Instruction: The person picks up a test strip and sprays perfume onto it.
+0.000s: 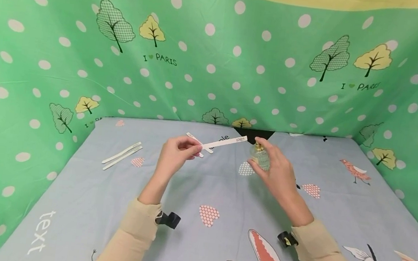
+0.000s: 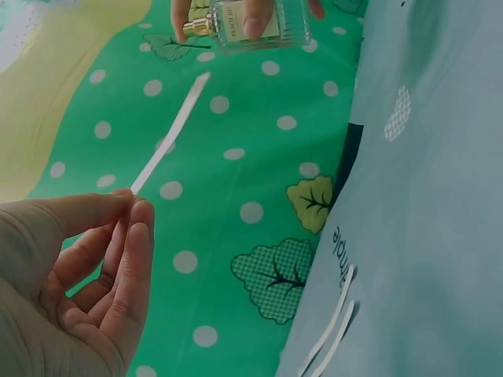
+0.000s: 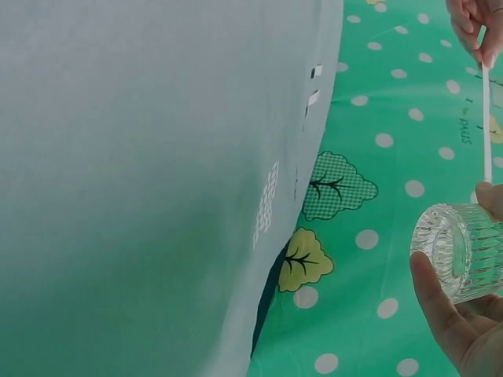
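My left hand (image 1: 176, 154) pinches one end of a white paper test strip (image 1: 227, 142) between thumb and fingers. The strip slants up to the right, its printed far end close to the bottle. A clear glass perfume bottle (image 1: 261, 159) with a gold spray top is held up in my right hand (image 1: 280, 172). The index fingertip lies at the sprayer, and the thumb grips the glass side. In the left wrist view the bottle (image 2: 271, 27) shows a pale label. The right wrist view shows the bottle's ribbed base (image 3: 452, 251) and the strip (image 3: 486, 126) beyond it.
Two more white strips (image 1: 122, 155) lie side by side on the left of the grey-blue patterned cloth (image 1: 181, 246). Another pair of strips (image 2: 334, 330) lies behind my left hand. A green dotted curtain (image 1: 217, 55) encloses the back and sides. Each wrist wears a black camera band (image 1: 169, 220).
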Demonstrator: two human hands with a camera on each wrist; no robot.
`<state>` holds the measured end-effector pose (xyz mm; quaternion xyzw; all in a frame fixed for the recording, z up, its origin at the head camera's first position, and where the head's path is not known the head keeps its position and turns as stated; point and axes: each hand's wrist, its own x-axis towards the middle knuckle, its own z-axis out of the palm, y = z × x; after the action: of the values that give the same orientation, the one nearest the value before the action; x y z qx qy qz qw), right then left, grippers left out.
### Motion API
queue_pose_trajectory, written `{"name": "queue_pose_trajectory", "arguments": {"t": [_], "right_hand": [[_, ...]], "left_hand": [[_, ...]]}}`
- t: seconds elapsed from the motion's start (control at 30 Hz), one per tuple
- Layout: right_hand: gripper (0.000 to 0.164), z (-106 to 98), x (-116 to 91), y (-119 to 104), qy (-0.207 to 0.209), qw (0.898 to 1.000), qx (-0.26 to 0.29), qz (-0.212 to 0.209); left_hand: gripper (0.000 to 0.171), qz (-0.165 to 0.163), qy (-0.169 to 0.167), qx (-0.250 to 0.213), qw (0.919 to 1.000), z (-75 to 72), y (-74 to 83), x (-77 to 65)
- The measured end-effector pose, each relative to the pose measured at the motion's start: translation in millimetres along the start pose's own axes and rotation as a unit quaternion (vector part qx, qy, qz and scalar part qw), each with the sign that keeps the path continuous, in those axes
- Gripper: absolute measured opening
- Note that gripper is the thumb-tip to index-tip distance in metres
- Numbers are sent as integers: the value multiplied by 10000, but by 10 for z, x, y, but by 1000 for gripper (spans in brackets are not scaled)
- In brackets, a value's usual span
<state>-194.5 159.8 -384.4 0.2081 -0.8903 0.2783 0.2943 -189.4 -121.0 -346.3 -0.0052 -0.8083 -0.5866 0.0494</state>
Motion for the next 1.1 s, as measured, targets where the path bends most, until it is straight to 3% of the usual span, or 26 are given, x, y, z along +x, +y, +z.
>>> {"name": "queue_pose_trajectory", "arguments": {"t": [1.1], "right_hand": [[69,-36,-12,7,139,9998,156,-41]], "left_hand": [[19,-138,364,138,9991,-340,-123,-9]]}}
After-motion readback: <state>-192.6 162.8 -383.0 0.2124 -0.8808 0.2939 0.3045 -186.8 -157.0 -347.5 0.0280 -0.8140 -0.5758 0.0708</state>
